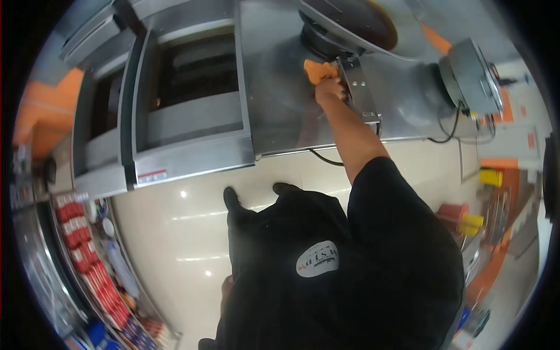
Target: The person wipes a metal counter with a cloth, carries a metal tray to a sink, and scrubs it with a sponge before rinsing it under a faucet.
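Observation:
My right hand (331, 90) reaches out over the steel counter (280, 111) with its fingers closed on an orange cloth (319, 71). The cloth touches the counter top beside the steel box (363, 93) of a round appliance. Above the hand, the appliance's round lid or plate (356, 23) stands tilted, dark on one face. Only a small patch of my left hand or forearm (226, 290) shows at the left side of my black clothing; its fingers are hidden.
Two recessed dark-bottomed bays (198, 70) are set in the steel unit to the left. A second round appliance (475, 79) with a cable stands at the right end. Red packets (87, 251) fill a shelf at lower left. A red bucket (452, 216) is on the right.

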{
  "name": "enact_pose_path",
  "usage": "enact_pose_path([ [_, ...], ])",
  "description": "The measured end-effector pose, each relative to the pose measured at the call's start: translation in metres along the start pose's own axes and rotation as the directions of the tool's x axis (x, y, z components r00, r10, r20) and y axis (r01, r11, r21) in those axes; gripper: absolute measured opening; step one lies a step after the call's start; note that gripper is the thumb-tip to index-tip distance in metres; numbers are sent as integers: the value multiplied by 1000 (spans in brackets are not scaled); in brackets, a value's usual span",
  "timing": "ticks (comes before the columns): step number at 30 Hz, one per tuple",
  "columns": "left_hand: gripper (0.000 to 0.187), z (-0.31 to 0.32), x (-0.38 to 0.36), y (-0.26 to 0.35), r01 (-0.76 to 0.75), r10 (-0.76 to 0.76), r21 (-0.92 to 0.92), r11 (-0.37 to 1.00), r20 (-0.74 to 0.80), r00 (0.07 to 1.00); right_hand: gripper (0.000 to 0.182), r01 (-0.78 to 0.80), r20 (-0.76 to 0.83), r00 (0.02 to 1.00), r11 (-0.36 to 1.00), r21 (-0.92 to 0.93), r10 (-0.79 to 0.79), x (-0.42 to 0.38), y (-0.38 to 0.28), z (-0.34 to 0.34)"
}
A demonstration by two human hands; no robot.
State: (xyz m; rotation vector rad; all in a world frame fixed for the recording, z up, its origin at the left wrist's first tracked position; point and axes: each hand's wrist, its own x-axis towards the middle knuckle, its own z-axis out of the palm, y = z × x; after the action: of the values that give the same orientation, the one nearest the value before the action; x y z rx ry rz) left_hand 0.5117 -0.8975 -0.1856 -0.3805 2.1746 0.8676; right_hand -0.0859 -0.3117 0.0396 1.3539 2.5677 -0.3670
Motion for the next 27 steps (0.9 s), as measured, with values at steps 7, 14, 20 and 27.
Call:
enact_pose_path([
  [7,32,-247,76,58,282,-271,-312,907,79,959,31,418,-196,849,851,-318,-491,-108,128,63],
  [14,29,-287,157,58,-22,-6,105,994,260,966,36,-639,385,737,758,129,556,-219,343,54],
  [20,27,-272,184,123,-572,438,491,656,370,820,29,-194,327,935,575,795,-137,-271,406,84],
  [27,32,-253,110,237,-270,228,-240,932,-191,955,56,-329,460,667,323,887,-586,-255,353,85],
])
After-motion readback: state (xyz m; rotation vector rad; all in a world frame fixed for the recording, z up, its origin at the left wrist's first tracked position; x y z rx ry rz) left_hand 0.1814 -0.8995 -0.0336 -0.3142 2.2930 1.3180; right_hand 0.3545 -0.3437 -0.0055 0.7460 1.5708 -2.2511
